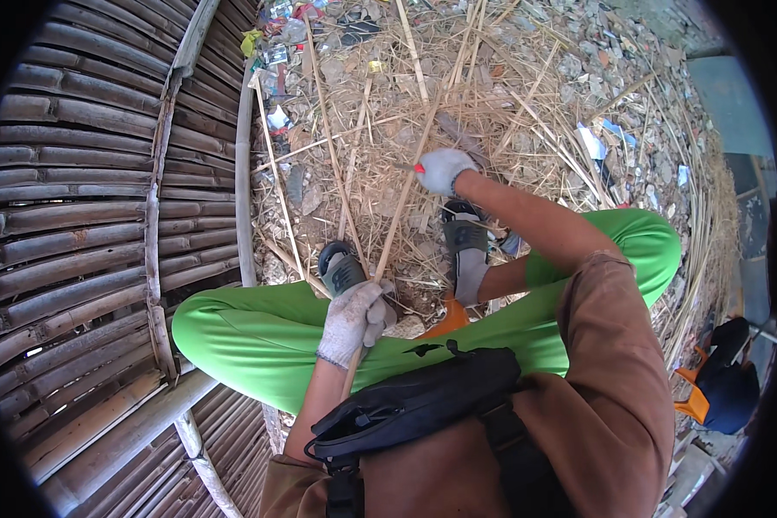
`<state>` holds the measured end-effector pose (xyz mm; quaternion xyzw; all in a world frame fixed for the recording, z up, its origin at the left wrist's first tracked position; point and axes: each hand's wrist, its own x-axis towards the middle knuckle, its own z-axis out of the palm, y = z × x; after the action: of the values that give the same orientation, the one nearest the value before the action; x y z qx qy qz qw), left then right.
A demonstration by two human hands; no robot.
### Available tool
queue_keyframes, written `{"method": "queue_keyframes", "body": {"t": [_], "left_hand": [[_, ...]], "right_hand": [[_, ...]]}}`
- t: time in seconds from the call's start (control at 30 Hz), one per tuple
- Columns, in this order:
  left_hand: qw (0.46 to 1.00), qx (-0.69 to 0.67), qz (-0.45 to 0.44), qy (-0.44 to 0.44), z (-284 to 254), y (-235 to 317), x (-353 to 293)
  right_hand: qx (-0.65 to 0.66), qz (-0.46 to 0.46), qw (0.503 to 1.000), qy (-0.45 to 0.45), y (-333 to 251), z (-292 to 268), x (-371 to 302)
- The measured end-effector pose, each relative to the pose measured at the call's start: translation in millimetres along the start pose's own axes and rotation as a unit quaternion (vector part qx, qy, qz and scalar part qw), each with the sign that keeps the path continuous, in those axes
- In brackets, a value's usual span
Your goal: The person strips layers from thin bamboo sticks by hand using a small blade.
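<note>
By the curled fingers of the gloved left hand (355, 317), a long bamboo strip (397, 220) is grasped, slanted forward between the shoes (344, 271). In the clenched right hand (446, 171), also gloved, a red-handled knife (419, 168) is held near the strip. Beyond, straw (483, 112) is strewn, bordered at left by a bamboo wall (95, 184).

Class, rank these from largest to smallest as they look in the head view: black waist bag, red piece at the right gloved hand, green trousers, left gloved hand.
1. Green trousers
2. Black waist bag
3. Left gloved hand
4. Red piece at the right gloved hand
</note>
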<state>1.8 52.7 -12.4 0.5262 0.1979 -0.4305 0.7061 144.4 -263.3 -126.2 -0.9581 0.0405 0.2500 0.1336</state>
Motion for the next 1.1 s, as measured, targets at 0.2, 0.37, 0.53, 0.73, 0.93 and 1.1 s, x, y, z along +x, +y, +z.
{"method": "queue_keyframes", "body": {"t": [0.2,0.37,0.53,0.73,0.93,1.1], "left_hand": [[1.000,0.030,-0.003,0.001,12.1,1.2,-1.0],[0.998,0.062,0.005,0.011,14.5,2.4,-3.0],[0.989,0.139,0.006,0.040,24.4,9.2,-15.9],[0.986,0.153,0.014,0.068,21.5,9.2,-16.7],[0.977,0.197,0.038,0.067,24.1,3.8,-14.3],[0.974,0.212,0.036,0.074,31.4,10.5,-20.2]], "right_hand": [[0.005,-0.003,1.000,0.008,6.5,4.1,-14.9],[-0.008,0.001,0.999,0.031,23.7,-2.4,17.4],[-0.014,0.070,0.996,0.045,74.9,-0.8,50.2],[-0.010,0.044,0.999,0.017,41.9,-7.8,32.8],[-0.024,0.017,0.999,-0.012,27.0,-9.3,12.2],[-0.019,0.058,0.998,0.024,67.9,-17.9,37.3]]}}
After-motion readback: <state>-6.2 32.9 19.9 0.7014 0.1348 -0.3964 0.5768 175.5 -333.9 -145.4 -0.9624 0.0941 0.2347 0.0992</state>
